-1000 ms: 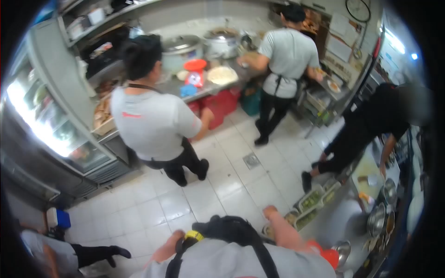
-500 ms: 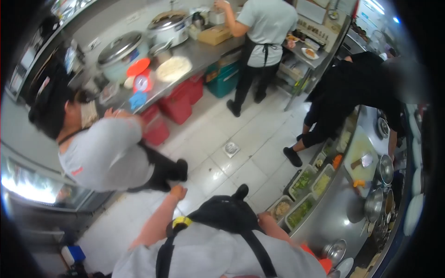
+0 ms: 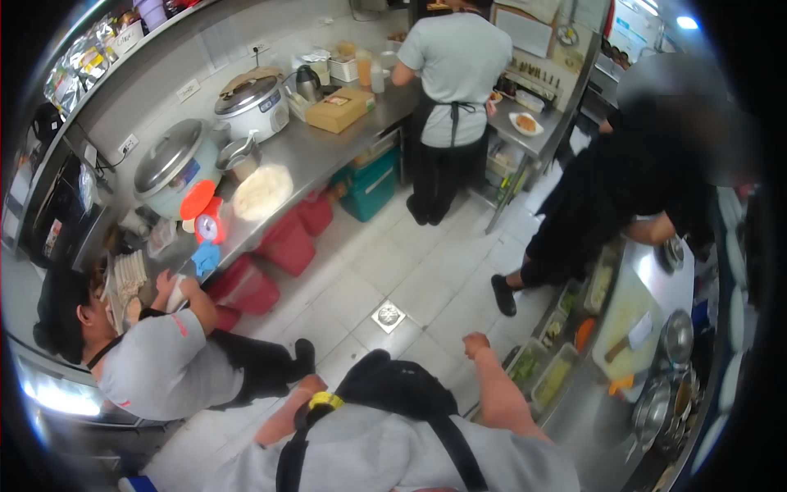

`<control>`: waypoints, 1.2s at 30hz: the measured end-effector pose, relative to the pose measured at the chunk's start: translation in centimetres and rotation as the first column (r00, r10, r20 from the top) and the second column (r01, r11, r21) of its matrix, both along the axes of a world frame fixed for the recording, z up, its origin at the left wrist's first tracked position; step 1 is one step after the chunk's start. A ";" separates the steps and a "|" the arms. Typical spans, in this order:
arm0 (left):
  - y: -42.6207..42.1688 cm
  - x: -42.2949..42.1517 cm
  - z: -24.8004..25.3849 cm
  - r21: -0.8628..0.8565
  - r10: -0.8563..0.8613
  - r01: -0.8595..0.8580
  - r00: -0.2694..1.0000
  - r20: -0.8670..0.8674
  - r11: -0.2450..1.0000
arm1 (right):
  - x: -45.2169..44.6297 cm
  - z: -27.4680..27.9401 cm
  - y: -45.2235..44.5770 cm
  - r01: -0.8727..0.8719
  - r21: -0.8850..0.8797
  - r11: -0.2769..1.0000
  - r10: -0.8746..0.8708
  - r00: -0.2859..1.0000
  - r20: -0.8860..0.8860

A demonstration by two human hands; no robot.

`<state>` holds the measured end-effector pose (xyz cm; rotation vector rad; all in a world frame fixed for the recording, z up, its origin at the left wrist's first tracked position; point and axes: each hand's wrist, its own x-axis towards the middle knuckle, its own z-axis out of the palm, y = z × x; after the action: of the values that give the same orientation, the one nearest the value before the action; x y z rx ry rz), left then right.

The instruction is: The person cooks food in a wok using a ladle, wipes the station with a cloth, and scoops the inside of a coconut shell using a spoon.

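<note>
My left hand (image 3: 311,384) hangs low beside my body with its fingers curled in, and I see nothing in it. It is near the leg of a co-worker in a grey shirt (image 3: 176,361). My right hand (image 3: 474,345) is held forward over the tiled floor, loosely closed like a fist, with nothing visible in it. To its right are food containers (image 3: 555,375) with chopped greens, set along the edge of a steel counter (image 3: 574,435). Neither hand touches these things. A black apron (image 3: 398,385) covers my front.
A cleaver (image 3: 630,338) lies on a cutting board (image 3: 611,316) at right, near steel bowls (image 3: 677,334). A person in black (image 3: 611,180) leans over that counter. Another person (image 3: 455,74) stands at the back counter. Red bins (image 3: 287,246) stand under the left counter; a floor drain (image 3: 388,316) lies ahead.
My right hand has swung forward and up from beside the containers; my left hand has dropped back. The view has shifted forward. The left co-worker now has both hands at the counter.
</note>
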<state>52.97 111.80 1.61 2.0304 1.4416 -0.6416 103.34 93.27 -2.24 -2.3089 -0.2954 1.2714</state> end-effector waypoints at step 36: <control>35.4 46.9 -5.0 -0.115 -0.570 0.559 0.814 -0.112 0.821 | 31.9 -13.2 8.3 -0.580 -0.278 0.766 0.642 0.670 0.372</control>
<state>99.92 147.23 -3.41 2.3999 0.8392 -1.0851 135.25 101.61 -15.40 -2.7210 -1.2884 1.0135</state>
